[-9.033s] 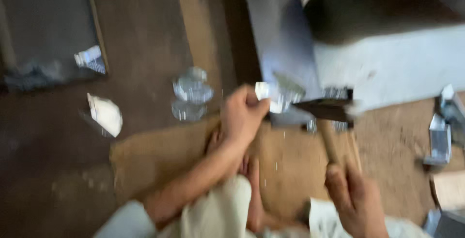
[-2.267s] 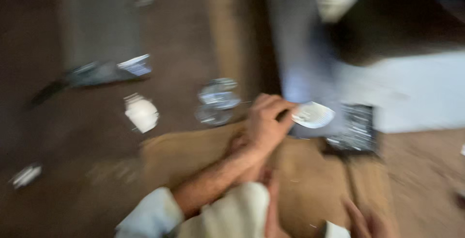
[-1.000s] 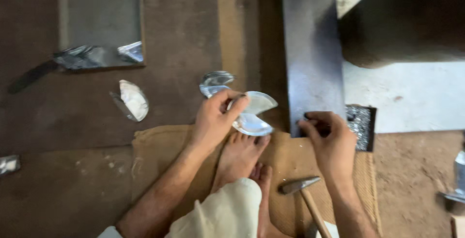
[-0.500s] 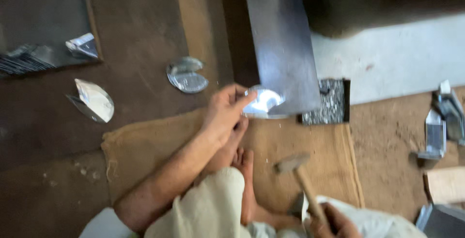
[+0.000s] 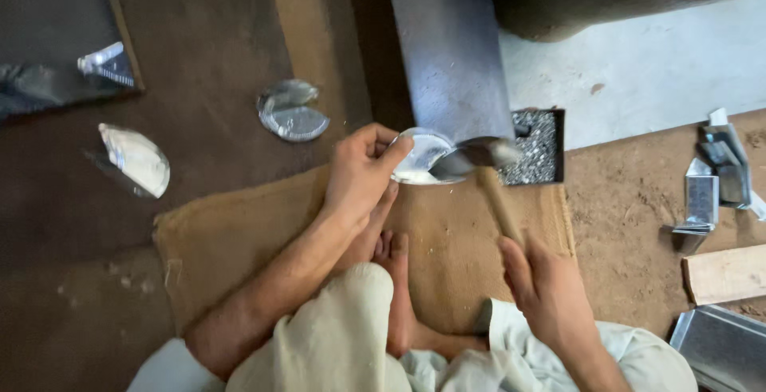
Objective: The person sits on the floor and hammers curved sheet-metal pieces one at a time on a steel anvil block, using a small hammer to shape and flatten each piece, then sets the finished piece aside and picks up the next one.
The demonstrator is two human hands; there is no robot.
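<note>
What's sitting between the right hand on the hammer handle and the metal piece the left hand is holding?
In the head view, only the wooden hammer handle spans from the right hand to the metal piece in the left hand; beneath is bare burlap mat.

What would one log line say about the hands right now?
left hand: holds metal disc on steel bar | right hand: grips hammer, head on disc | burlap mat below

shiny metal disc [image 5: 421, 157], rough burlap mat [image 5: 239, 232]

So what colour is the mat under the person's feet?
Tan, a coarse woven burlap mat, shown in the head view, the only one.
</note>
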